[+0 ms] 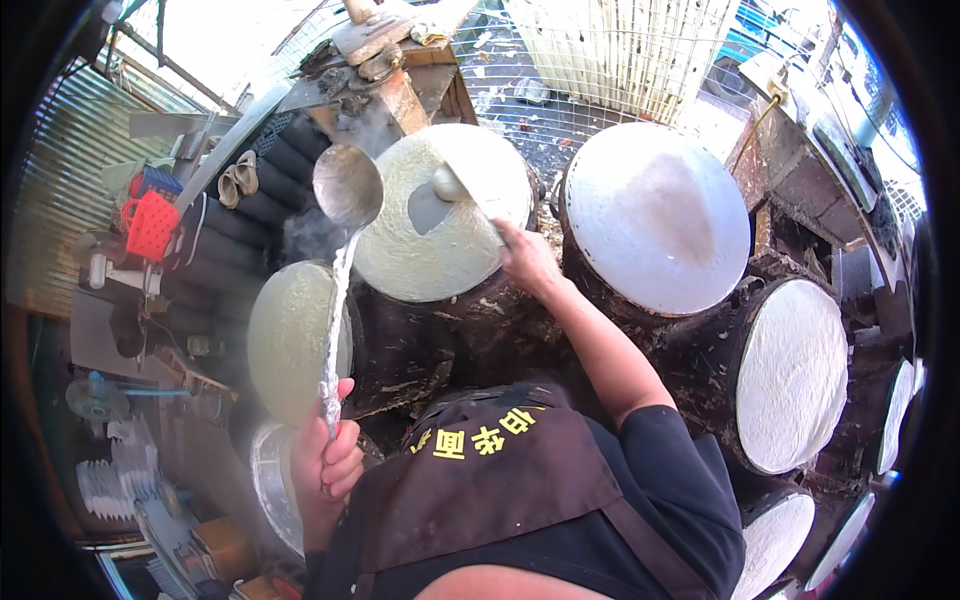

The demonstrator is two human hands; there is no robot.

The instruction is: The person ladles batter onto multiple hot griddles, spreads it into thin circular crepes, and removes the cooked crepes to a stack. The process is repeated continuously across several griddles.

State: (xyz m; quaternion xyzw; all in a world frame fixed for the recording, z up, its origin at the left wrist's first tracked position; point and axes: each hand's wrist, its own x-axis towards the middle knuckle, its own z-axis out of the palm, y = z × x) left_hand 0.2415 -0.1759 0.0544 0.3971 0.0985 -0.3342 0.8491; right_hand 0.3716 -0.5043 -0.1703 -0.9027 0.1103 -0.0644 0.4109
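My left hand (338,455) is closed round the long, white-wrapped handle of a metal ladle (348,185). The ladle's round bowl is raised beside a round griddle (395,265) coated with pale batter. At that griddle's right rim, my right hand (527,262) has its fingers closed at the edge of a flat, smooth white piece (492,175) with a straight edge. I cannot tell whether this is a peeled sheet or a tool. Next to its edge are a rounded pale lump (447,183) and a grey bare patch.
A pale, bare-looking round griddle (655,215) stands right of centre. More batter-covered griddles, including one (795,375), curve round on the right. Another coated griddle (300,335) and a metal basin (272,485) are at left. A red basket (152,225) lies beyond dark rollers. Steam drifts at left.
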